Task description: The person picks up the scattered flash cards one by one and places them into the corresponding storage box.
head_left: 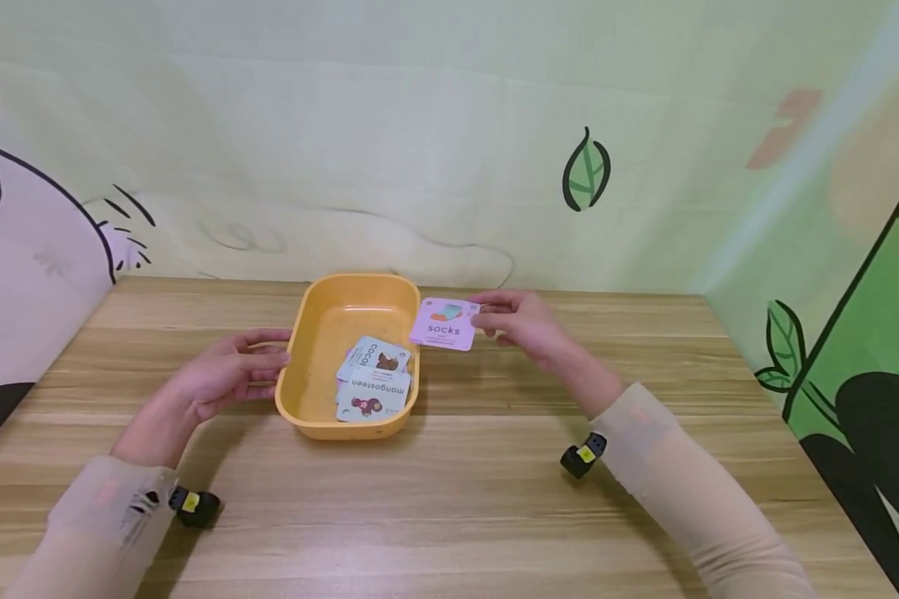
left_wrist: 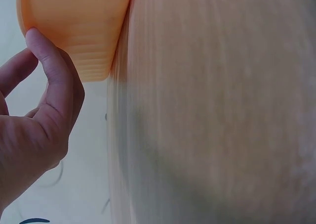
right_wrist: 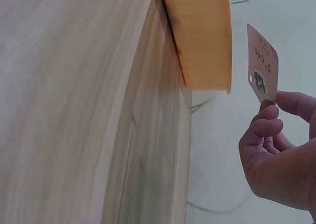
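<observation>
A yellow-orange plastic tray (head_left: 318, 320) sits on the table with several word cards in it. Topmost among them are a mangosteen card (head_left: 377, 389) and one with "coco" showing (head_left: 391, 349). At the tray's left side, my left hand (head_left: 232, 370) rests its fingertips against the rim. The left wrist view has a fingertip at the tray's edge (left_wrist: 74, 16). My right hand (head_left: 520, 324) pinches a pink card (head_left: 443, 331) by its right edge, over the tray's right rim. Its upper face reads "socks"; the underside (right_wrist: 263, 61) reads "shoes" in the right wrist view.
The wood-grain table (head_left: 456, 516) meets a pale green printed backdrop (head_left: 419, 166) along its far edge. A dark wrist camera (head_left: 195, 506) is strapped at the left sleeve, another camera (head_left: 584, 455) at the right.
</observation>
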Demonstrator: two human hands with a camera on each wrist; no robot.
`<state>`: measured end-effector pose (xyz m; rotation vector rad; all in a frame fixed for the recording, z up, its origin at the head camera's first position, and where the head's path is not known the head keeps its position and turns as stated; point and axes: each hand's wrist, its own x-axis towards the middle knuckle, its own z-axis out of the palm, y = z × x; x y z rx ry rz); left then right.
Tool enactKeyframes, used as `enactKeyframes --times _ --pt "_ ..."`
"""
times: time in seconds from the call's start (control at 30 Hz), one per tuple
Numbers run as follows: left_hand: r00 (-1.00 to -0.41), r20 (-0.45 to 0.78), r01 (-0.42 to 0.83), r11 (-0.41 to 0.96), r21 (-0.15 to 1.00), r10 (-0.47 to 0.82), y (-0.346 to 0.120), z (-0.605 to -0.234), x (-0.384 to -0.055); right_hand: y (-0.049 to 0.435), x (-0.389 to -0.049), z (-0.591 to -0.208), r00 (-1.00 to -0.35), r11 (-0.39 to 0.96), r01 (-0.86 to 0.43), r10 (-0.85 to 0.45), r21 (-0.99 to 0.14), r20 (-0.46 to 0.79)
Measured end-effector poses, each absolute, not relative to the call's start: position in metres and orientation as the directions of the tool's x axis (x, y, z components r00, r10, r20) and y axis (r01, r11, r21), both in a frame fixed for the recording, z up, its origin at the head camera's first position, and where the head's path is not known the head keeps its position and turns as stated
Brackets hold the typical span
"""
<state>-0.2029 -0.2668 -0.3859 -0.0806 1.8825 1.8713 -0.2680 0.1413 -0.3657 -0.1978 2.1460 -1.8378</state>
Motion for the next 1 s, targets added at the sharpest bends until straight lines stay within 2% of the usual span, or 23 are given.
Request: enactKeyframes --times 0.43,0.73,1.0 --pt "-0.884 -0.365 -0.362 0.065 0.93 0.291 -0.266 -0.386 -0.203 0.112 -0.249 -0.368 -0.906 0.309 -0.015 -0.406 -0.951 -0.118" --pt "-0.885 -0.367 -0.364 0.065 0.929 0.288 -0.266 -0.386 -0.203 0.091 -0.239 -0.37 -0.883 0.299 -0.148 -0.469 -0.943 -0.011" --pt "-0.887 -0.361 -0.356 0.074 0.932 0.288 -0.267 -0.386 -0.203 0.083 -0.237 -0.371 -0.876 0.352 -0.216 -0.482 -0.911 0.021"
